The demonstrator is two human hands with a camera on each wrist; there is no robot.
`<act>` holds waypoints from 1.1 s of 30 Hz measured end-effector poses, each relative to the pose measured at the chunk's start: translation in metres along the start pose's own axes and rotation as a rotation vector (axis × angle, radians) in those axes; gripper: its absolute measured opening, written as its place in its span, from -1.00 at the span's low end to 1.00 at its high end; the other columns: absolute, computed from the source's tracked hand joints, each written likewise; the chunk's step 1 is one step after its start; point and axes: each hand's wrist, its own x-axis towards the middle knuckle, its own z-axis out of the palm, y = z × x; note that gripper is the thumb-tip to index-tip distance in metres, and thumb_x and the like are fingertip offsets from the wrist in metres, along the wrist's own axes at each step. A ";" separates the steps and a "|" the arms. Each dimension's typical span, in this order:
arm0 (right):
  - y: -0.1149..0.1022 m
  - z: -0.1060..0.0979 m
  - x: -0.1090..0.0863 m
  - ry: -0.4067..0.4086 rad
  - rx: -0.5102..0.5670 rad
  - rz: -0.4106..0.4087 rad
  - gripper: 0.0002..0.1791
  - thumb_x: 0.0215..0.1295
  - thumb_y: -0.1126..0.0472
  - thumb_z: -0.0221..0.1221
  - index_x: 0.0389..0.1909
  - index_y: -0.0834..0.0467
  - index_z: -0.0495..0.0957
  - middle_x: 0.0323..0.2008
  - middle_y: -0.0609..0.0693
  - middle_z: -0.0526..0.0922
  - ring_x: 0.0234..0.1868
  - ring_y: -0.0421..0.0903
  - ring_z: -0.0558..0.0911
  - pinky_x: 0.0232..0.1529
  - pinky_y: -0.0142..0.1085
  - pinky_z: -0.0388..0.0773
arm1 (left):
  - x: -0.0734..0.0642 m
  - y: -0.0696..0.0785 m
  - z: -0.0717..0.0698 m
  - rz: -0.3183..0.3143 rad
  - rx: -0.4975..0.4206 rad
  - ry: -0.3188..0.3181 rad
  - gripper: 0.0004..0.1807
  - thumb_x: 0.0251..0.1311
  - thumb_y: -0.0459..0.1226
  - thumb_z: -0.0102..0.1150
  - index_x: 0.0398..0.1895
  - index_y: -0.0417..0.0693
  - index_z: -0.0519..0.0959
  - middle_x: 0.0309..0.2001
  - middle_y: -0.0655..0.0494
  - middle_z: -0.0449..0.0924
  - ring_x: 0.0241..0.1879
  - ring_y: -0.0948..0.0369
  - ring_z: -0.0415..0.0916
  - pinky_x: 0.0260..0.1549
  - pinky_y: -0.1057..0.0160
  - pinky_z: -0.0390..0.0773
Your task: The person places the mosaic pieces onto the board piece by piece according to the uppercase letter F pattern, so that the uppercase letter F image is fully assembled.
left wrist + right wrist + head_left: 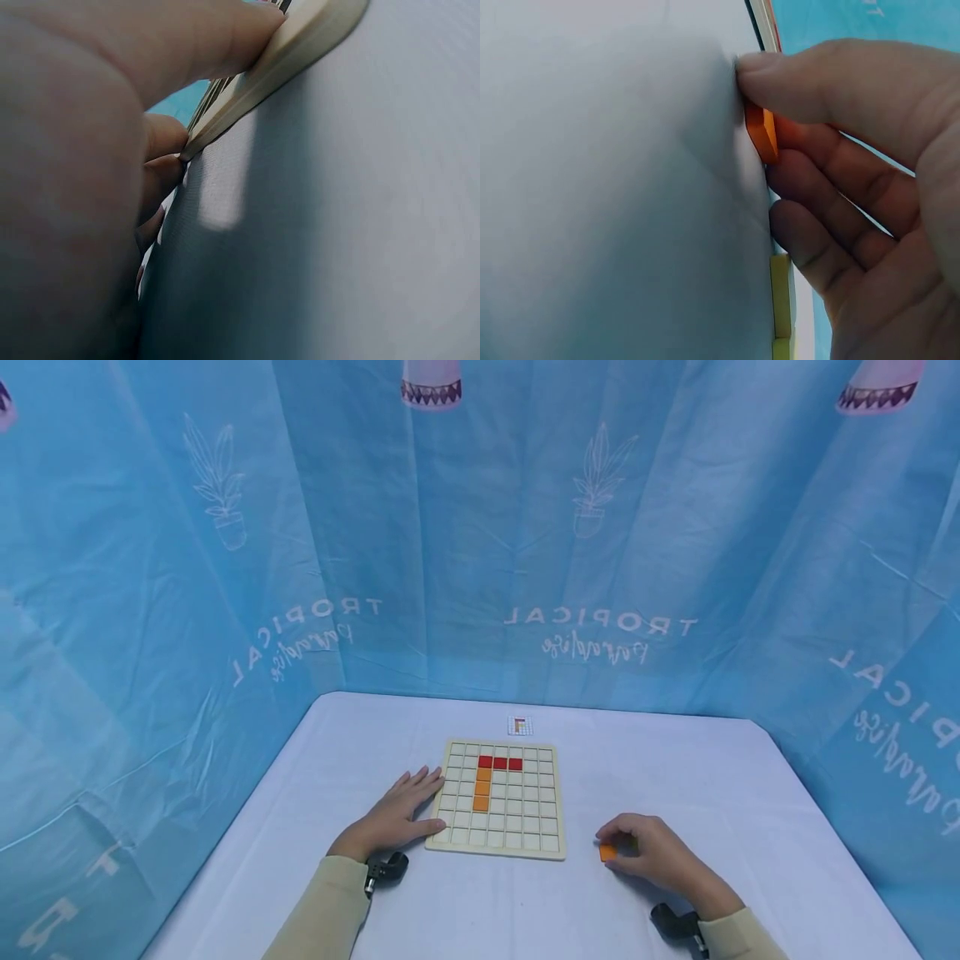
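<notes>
A cream grid board [495,853] lies on the white table. Three red tiles [500,763] form a row near its top, with three orange tiles [482,787] in a column below the leftmost one. My left hand [397,814] rests against the board's left edge, fingers extended and thumb at the lower left; in the left wrist view the fingertips touch the wooden rim [285,64]. To the right of the board, my right hand [648,852] pinches a loose orange tile [760,133] between thumb and fingers, low at the tabletop.
Behind the board lies a small card [520,725] printed with a grid pattern. Yellow-green tiles [781,296] sit beside the right hand, mostly hidden from the head view. Blue printed curtains [480,568] hang around the table [637,760].
</notes>
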 end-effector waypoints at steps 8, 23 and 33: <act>-0.005 0.002 0.002 0.054 -0.024 0.004 -0.64 0.10 0.30 0.59 -0.09 -0.04 0.77 -0.16 -0.32 0.71 -0.15 -0.26 0.64 -0.04 -0.21 0.69 | 0.002 -0.001 0.000 -0.008 0.019 -0.009 -0.04 0.37 0.26 0.20 0.66 -0.08 0.24 0.66 0.06 0.06 0.65 0.04 -0.17 0.58 -0.07 -0.19; -0.011 0.012 0.034 0.130 0.033 0.043 -0.65 0.10 0.33 0.57 -0.09 0.02 0.78 -0.17 -0.29 0.71 -0.15 -0.23 0.64 0.01 -0.15 0.69 | 0.000 0.001 0.000 -0.009 0.010 -0.012 -0.03 0.39 0.27 0.18 0.66 -0.10 0.22 0.66 0.04 0.05 0.65 0.00 -0.17 0.57 -0.11 -0.20; -0.025 0.031 0.075 0.152 0.074 -0.018 -0.69 0.15 0.29 0.56 -0.07 0.06 0.78 -0.21 -0.26 0.69 -0.18 -0.20 0.63 -0.03 -0.18 0.68 | 0.000 0.000 0.000 -0.018 0.027 -0.015 -0.03 0.37 0.28 0.18 0.67 -0.05 0.22 0.66 0.10 0.04 0.65 0.06 -0.19 0.58 -0.04 -0.22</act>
